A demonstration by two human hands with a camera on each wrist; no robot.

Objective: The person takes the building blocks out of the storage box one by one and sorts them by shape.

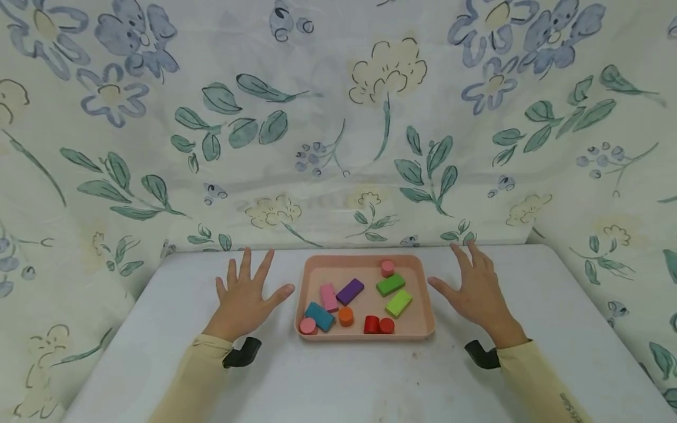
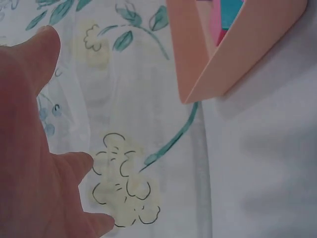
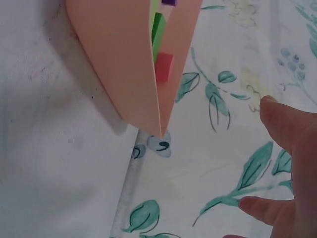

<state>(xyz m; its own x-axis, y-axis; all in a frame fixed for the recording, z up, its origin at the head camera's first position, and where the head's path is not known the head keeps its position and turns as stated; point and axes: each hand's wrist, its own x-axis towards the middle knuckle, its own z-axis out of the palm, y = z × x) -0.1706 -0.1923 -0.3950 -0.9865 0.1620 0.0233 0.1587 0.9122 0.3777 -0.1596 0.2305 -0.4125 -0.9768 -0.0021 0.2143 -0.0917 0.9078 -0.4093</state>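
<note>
And there sat the peach tray (image 1: 365,337), flat on the white counter (image 1: 338,376)! Back right, a pink round piece (image 1: 388,267) neighboured a green block (image 1: 390,285), a lime block (image 1: 399,304) just nearer. Mid-left, a purple block (image 1: 350,291) slanted beside a pink block (image 1: 328,298)! Up front, a second pink round piece (image 1: 308,326) hugged a blue block (image 1: 321,316), then came an orange round piece (image 1: 346,316) and two red pieces (image 1: 372,325), side by side!

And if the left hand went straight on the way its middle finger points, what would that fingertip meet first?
Likely the floral cloth behind the white table; the tray sits right of the left hand, off that line. Depth is hard to judge.
</note>
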